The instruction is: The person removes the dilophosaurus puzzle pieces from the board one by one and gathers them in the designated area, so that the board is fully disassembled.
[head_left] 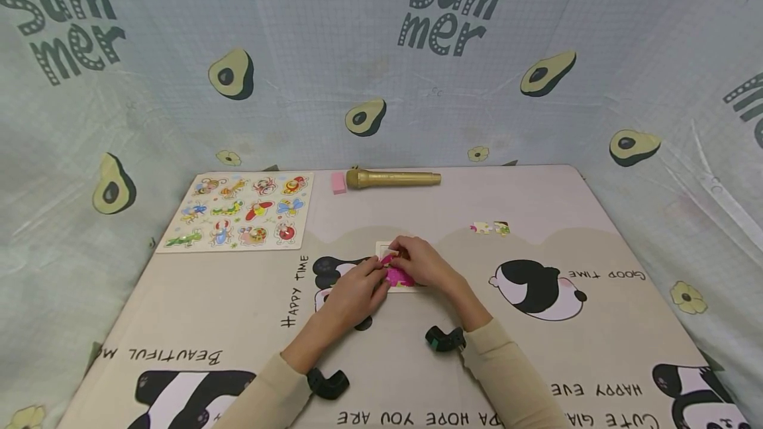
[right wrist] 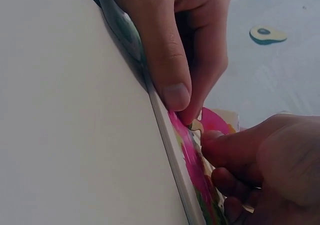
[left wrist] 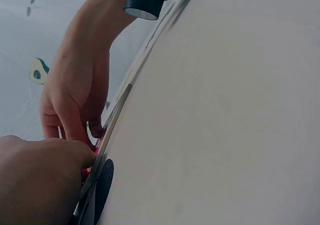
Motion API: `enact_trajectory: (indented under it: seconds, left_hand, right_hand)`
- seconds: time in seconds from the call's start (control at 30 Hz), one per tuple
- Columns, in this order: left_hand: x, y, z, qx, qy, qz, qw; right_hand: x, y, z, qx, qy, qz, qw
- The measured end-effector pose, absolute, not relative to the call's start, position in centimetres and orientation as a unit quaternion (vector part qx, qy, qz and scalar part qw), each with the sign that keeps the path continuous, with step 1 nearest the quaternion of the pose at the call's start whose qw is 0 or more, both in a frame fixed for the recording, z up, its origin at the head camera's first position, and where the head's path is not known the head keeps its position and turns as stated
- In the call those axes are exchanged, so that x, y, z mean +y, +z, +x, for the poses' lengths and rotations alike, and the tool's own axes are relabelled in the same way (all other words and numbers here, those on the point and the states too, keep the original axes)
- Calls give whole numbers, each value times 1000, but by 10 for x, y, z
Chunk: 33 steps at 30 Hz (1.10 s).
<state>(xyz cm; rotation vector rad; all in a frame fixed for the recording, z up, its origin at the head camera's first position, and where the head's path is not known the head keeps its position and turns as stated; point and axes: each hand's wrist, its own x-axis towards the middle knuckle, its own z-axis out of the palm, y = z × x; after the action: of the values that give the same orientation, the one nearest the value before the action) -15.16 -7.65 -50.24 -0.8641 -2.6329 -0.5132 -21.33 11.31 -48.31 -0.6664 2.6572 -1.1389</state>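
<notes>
A small jigsaw puzzle with a cream frame (head_left: 405, 290) and a pink picture (head_left: 399, 277) lies mid-table, partly hidden under both hands. My right hand (head_left: 422, 262) reaches over its right side, and in the right wrist view its thumb and index finger pinch a pink jigsaw piece (right wrist: 214, 119) tilted up from the picture. From the left side, my left hand (head_left: 356, 288) comes in with bent fingers, its fingertips (right wrist: 214, 137) against the same piece. I cannot tell whether the left hand grips it or only presses. In the left wrist view, both hands hide most of the puzzle.
Two loose jigsaw pieces (head_left: 501, 228) lie right of and beyond the puzzle. A picture board of insects (head_left: 238, 212) occupies the back left. Along the back edge are a pink block (head_left: 338, 183) and a gold microphone (head_left: 393, 179). A printed curtain (head_left: 381, 85) surrounds the table.
</notes>
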Motion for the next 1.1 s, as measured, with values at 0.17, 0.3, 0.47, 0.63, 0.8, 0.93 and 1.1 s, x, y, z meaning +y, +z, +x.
enact_trajectory:
  seconds: [0.17,0.3,0.47,0.63,0.8,0.93,1.1]
  left_hand:
    - [-76,-501,-152,-923,-181,-302,154]
    - [-76,-502,-152,-921,-183,-305,157]
    - [-77,-501,-152,-922,-187,-303,153]
    - [-77,-501,-152,-924,-183,-299,150]
    - [-76,-501,-152,-926,-182,-296,146]
    - [-76,-500,-151,-928,-185,-292,137]
    - [-77,-499,-151,-929,-188,-291,132]
  right_hand:
    - [117,-484,-214,881,-426,-187,91]
    - [120,-482,-214,877,-440,-167,93]
    - [123,-478,-215,881,-439,-156,85]
    - [127,-477,-217,886,-438,-140,65]
    - [134,-477,-221,885,-449,-113,58]
    - [142,-479,-226,878,-468,-80,54]
    - [153,-479,-230,879,-471,-58,52]
